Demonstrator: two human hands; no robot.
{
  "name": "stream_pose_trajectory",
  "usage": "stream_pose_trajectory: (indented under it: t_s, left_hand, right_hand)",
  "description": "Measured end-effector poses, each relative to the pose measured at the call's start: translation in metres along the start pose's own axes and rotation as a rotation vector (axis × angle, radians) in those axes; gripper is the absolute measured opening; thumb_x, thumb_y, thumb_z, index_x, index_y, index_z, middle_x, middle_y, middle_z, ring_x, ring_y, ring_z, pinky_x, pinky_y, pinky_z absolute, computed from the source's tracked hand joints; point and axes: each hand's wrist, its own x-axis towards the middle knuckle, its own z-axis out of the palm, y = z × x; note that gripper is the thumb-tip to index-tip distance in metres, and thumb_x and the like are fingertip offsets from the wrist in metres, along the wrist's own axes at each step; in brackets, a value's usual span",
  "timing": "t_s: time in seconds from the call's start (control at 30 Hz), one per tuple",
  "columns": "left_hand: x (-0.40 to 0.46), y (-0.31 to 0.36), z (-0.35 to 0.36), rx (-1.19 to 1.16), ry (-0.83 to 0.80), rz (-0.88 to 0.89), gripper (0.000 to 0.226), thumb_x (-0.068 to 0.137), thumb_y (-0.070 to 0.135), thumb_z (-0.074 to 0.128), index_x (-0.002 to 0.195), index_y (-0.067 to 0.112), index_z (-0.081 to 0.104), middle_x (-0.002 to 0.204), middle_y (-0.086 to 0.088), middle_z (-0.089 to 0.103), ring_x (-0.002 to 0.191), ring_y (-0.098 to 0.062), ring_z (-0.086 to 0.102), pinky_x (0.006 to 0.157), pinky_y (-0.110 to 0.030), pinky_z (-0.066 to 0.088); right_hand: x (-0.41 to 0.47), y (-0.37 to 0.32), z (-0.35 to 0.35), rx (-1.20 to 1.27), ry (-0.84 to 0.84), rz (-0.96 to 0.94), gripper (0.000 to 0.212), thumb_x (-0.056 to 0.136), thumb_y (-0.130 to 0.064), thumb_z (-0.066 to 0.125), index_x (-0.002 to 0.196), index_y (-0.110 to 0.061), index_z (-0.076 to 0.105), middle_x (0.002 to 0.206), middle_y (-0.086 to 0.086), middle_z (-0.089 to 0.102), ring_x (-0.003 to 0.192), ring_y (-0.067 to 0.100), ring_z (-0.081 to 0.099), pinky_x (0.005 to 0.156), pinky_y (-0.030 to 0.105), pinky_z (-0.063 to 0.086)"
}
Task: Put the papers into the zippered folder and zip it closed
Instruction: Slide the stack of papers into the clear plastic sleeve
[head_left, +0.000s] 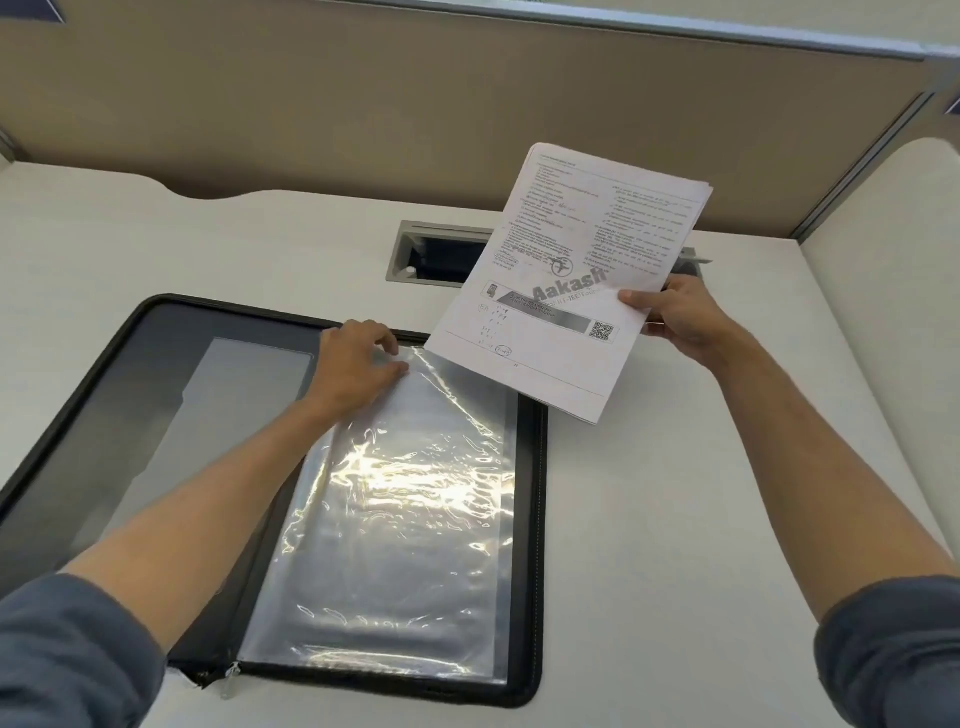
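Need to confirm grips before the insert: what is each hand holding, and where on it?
The right hand pinches the printed papers at their lower right edge, lifted off the desk. The left hand pinches the clear plastic sleeve at its top edge.

I see open desk (701, 493) right of the folder (537, 519), wide enough for a hand. The papers (561, 280) hang over the folder's far right corner and the cable hatch (410, 254) (partly hiding it). The left hand (358, 364) blocks the sleeve's (395, 519) far edge.

White desk (675, 519), beige partition (415, 104), recessed grommet (441, 254), perhaps for cables
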Motion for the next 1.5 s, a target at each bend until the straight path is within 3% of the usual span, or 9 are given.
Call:
stream_pose_trajectory:
  t_s: [0.13, 0.23, 0.37, 0.5, 0.63, 0.97, 1.13, 1.33, 1.5]
  left_hand:
    - [0.01, 0.009, -0.01, -0.103, -0.097, -0.061, 0.027, 0.069, 0.03, 0.083, 0.089, 0.017, 0.069, 0.091, -0.001, 0.068, 0.095, -0.017, 0.06, 0.102, -0.037, 0.025]
    - [0.016, 0.015, -0.014, -0.222, -0.253, -0.057, 0.024, 0.069, 0.032, 0.084, 0.083, 0.017, 0.071, 0.092, 0.002, 0.07, 0.097, -0.014, 0.062, 0.105, -0.045, 0.034]
    - [0.017, 0.029, -0.007, -0.27, -0.391, 0.032, 0.021, 0.076, 0.034, 0.079, 0.09, 0.019, 0.072, 0.086, 0.009, 0.071, 0.092, -0.006, 0.065, 0.084, -0.022, 0.043]
    - [0.013, 0.041, 0.004, -0.279, -0.381, 0.143, 0.012, 0.085, 0.024, 0.072, 0.095, 0.019, 0.072, 0.088, 0.009, 0.071, 0.088, 0.002, 0.063, 0.077, -0.01, 0.041]
    - [0.007, 0.049, 0.012, -0.285, -0.363, 0.165, 0.013, 0.089, 0.026, 0.066, 0.1, 0.022, 0.072, 0.095, 0.011, 0.071, 0.093, 0.004, 0.063, 0.08, -0.005, 0.041]
    - [-0.004, 0.061, 0.025, -0.282, -0.246, 0.171, 0.012, 0.088, 0.021, 0.067, 0.098, 0.018, 0.072, 0.09, 0.01, 0.071, 0.087, 0.001, 0.064, 0.077, 0.0, 0.04]
    - [-0.003, 0.062, 0.026, -0.333, -0.165, 0.132, 0.01, 0.082, 0.021, 0.073, 0.09, 0.016, 0.071, 0.084, 0.007, 0.071, 0.081, -0.002, 0.066, 0.078, -0.012, 0.046]
    - [0.0, 0.062, 0.025, -0.345, -0.124, 0.107, 0.015, 0.078, 0.023, 0.077, 0.086, 0.015, 0.069, 0.081, 0.006, 0.071, 0.078, -0.004, 0.067, 0.081, -0.029, 0.056]
    - [0.004, 0.06, 0.024, -0.318, -0.133, 0.084, 0.019, 0.076, 0.028, 0.078, 0.088, 0.018, 0.068, 0.084, 0.004, 0.072, 0.084, -0.011, 0.067, 0.084, -0.036, 0.053]
  right_hand:
    - [0.004, -0.006, 0.005, -0.001, 0.019, -0.023, 0.028, 0.086, -0.009, 0.068, 0.114, -0.012, 0.067, 0.108, 0.001, 0.072, 0.096, 0.023, 0.068, 0.085, 0.037, 0.054]
    - [0.009, -0.017, 0.01, 0.031, 0.059, -0.052, 0.027, 0.087, -0.008, 0.067, 0.114, -0.011, 0.066, 0.11, 0.003, 0.072, 0.094, 0.02, 0.069, 0.081, 0.035, 0.056]
    - [0.018, -0.035, 0.022, 0.084, 0.114, -0.123, 0.024, 0.087, -0.006, 0.066, 0.111, -0.009, 0.065, 0.103, -0.002, 0.072, 0.081, 0.009, 0.072, 0.06, 0.021, 0.056]
    - [0.027, -0.048, 0.039, 0.074, 0.156, -0.16, 0.015, 0.088, -0.007, 0.065, 0.098, -0.016, 0.067, 0.098, -0.005, 0.073, 0.077, 0.006, 0.071, 0.055, 0.018, 0.053]
    - [0.037, -0.056, 0.06, 0.067, 0.156, -0.214, 0.021, 0.089, -0.007, 0.063, 0.11, -0.008, 0.065, 0.11, 0.005, 0.071, 0.092, 0.016, 0.07, 0.061, 0.022, 0.055]
    - [0.049, -0.056, 0.108, 0.041, 0.155, -0.266, 0.027, 0.091, -0.007, 0.061, 0.118, -0.001, 0.062, 0.117, 0.01, 0.069, 0.098, 0.023, 0.069, 0.066, 0.03, 0.059]
    - [0.051, -0.057, 0.121, 0.031, 0.136, -0.279, 0.024, 0.091, -0.007, 0.061, 0.115, -0.003, 0.063, 0.115, 0.01, 0.069, 0.098, 0.024, 0.069, 0.073, 0.039, 0.061]
    - [0.048, -0.051, 0.125, -0.091, 0.077, -0.287, 0.026, 0.091, -0.007, 0.06, 0.116, -0.002, 0.064, 0.113, 0.009, 0.07, 0.093, 0.022, 0.07, 0.063, 0.028, 0.058]
    - [0.046, -0.049, 0.124, -0.131, 0.039, -0.289, 0.027, 0.091, -0.006, 0.06, 0.118, -0.001, 0.064, 0.115, 0.012, 0.069, 0.094, 0.024, 0.069, 0.068, 0.035, 0.06]
